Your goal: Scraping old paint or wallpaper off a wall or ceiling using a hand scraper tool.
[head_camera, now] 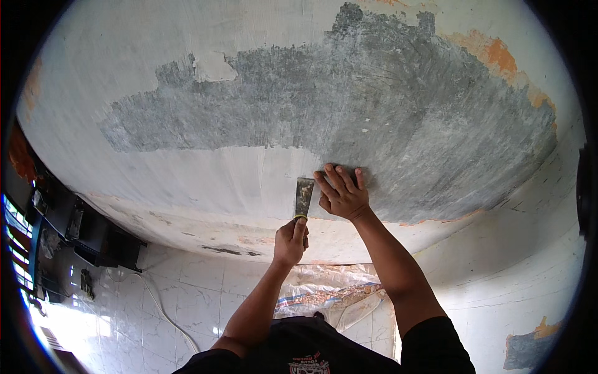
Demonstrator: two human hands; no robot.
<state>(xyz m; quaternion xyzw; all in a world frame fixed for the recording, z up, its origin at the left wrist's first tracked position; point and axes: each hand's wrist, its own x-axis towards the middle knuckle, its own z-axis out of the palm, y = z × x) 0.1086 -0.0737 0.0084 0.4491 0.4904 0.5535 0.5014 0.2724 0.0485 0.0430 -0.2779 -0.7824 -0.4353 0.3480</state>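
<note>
My left hand [290, 240] grips the dark handle of a paint scraper [304, 195], with a yellow band below its blade. The worn, stained blade points up the wall [224, 187], its wide end over the pale coating close to the grey area; whether it touches is hard to tell. Just right of the blade, my right hand [345, 196] rests with spread fingers against the lower part of a large bare grey patch [299, 107]. Ragged edges of whitish coating border this patch, with orange paint [501, 55] exposed at its upper right.
Below the wall, plastic sheeting [329, 294] with scraped debris lies on the marbled tile floor [196, 299]. A pale cable [161, 304] crosses the tiles at left, near dark furniture [110, 240]. On the right-hand wall is a smaller grey patch [530, 350].
</note>
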